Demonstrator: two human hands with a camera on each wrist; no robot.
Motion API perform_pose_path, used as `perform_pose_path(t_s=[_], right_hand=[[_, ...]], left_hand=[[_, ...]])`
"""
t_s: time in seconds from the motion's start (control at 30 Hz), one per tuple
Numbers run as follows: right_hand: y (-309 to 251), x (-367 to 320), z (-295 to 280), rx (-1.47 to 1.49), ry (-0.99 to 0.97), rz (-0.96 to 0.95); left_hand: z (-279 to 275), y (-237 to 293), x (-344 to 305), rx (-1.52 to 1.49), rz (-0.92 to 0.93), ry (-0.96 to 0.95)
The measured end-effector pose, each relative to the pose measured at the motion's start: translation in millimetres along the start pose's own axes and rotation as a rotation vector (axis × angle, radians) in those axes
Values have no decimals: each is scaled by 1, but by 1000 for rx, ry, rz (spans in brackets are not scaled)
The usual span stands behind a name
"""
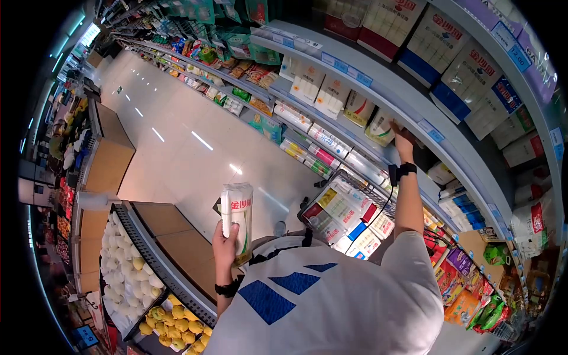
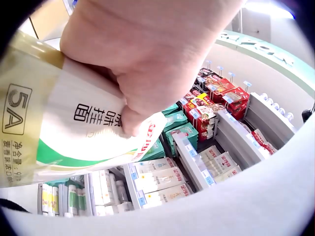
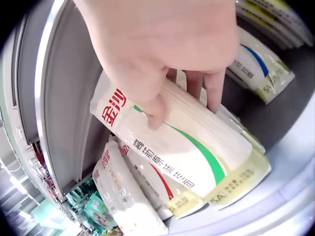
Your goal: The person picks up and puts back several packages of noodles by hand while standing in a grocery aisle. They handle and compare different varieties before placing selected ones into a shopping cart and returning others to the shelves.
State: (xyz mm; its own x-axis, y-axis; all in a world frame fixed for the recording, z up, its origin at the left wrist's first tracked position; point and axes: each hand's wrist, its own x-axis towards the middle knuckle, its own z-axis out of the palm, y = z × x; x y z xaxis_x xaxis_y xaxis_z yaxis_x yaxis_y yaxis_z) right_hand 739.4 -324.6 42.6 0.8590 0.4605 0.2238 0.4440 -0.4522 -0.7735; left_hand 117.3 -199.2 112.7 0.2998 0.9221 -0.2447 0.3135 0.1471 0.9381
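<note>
Clearly, your right hand (image 1: 404, 141) is the nearer one to the shelf packet (image 1: 378, 130) of noodles, which is at the shelf (image 3: 290, 109), about 2 o'clock from your left hand (image 1: 225, 245). Through the right wrist camera, this packet's long axis runs from 10 o'clock to 4 o'clock. You have it grasped around its upper half: your thumb presses the green-striped face and your other fingers reach over the opposite side. Whether its weight is off the shelf, the views do not tell. A red-striped packet (image 3: 155, 179) lies close by at 7 o'clock; a blue-striped packet (image 3: 256, 66) lies apart at 1 o'clock.

Your left hand grips the carried packet (image 1: 244, 207), well apart from the shelf, its long axis near 12-to-6 in the head view. The cart (image 1: 368, 188), loaded with packs (image 1: 340, 208), stands between your hands, about 7 o'clock from the right, between 2 and 3 from the left.
</note>
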Motion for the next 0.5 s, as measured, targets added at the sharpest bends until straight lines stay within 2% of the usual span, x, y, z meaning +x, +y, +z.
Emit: perform_pose_path(t_s=[0.07,0.13,0.2,0.27,0.3,0.33,0.37,0.4,0.43,0.47,0.5], right_hand=[[23,15,7,-83,-1,-79],[51,19,19,-190,107,-117],[41,3,26,-191,257,-85],[11,-41,44,0,370,155],[-23,-74,51,30,459,-75],[-31,-105,70,374,169,44],[-64,-142,74,542,-140,76],[-70,-175,93,852,-523,195],[-98,-208,92,1158,-775,199],[-89,-211,98,1166,-808,228],[-121,-240,92,1245,-964,324]], left_hand=[[9,0,0,24,-40,-16],[23,10,0,38,-62,-20],[33,16,3,63,-85,-88],[40,11,11,107,-55,-114],[48,13,15,114,-18,-159],[55,16,19,123,19,-205],[61,27,22,180,20,-249],[70,42,23,181,-7,-291],[74,42,25,149,34,-313],[80,41,26,113,76,-338],[86,46,29,116,72,-346]])
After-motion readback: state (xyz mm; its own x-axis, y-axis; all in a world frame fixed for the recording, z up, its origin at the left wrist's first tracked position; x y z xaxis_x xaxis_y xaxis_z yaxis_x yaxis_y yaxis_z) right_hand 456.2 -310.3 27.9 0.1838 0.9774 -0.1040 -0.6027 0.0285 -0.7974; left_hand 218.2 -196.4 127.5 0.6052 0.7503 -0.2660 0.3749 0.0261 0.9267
